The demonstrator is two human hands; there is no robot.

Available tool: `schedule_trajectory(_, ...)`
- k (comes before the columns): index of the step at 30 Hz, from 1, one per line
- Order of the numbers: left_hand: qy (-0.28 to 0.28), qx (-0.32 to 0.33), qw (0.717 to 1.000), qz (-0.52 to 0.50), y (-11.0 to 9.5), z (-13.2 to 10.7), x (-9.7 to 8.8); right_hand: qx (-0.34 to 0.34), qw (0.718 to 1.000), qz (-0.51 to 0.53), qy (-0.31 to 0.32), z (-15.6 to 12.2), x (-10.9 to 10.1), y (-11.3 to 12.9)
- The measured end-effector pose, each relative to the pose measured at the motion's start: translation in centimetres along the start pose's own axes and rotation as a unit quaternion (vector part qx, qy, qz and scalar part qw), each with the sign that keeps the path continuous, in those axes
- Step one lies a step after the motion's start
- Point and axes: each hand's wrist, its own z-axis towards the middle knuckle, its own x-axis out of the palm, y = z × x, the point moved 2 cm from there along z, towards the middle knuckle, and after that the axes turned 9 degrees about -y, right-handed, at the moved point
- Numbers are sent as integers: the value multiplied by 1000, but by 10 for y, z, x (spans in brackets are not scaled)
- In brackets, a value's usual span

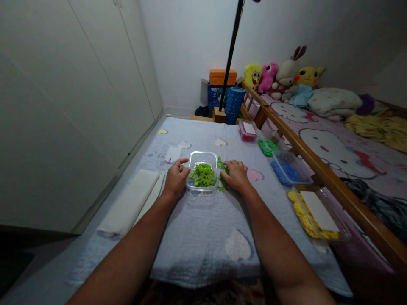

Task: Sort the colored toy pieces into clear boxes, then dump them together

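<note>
A clear plastic container [202, 153] stands in front of me, partly filled with small, irregular light green pieces [204, 175]. My left hand [176, 176] is at the container's left side, thumb and curled fingers against its edge. To the right of the container, more light green pieces [221, 184] lie on the cloth in a loose strip. Over them my right hand [235, 173] is curled, its fingertips closed on some of the pieces. How many it grips is hidden under the fingers.
Along the right edge of the cloth-covered table [203, 237] stand containers of red pieces [247, 137], green pieces [268, 147], blue pieces [286, 171] and yellow pieces [302, 216]. Folded white cloth [130, 203] lies left, a clear lid with white paper [173, 154] behind. A wooden bed rail [305, 140] borders the right.
</note>
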Motion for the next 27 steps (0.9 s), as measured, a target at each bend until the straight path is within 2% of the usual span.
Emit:
schedule_trajectory(7, 1, -2, 1000, 2, -2, -1, 0, 13, 1000, 10, 7, 3, -1, -10)
schedule_trajectory(13, 2, -5, 1000, 6, -3, -2, 0, 20, 988, 147, -36, 9, 3, -20)
schedule_trajectory(18, 1, -1, 1000, 5, -3, -2, 0, 20, 964, 252, -79, 14, 2, -26)
schedule_trajectory(21, 5, 2, 1000, 7, -2, -2, 0, 43, 947, 302, -98, 14, 0, -28)
schedule_trajectory(24, 7, 4, 1000, 9, -3, -2, 0, 80, 919, 368, -115, 15, -2, -29)
schedule_trajectory(27, 9, 3, 1000, 11, -4, -2, 0, 117, 880, 431, -161, 16, -6, -30)
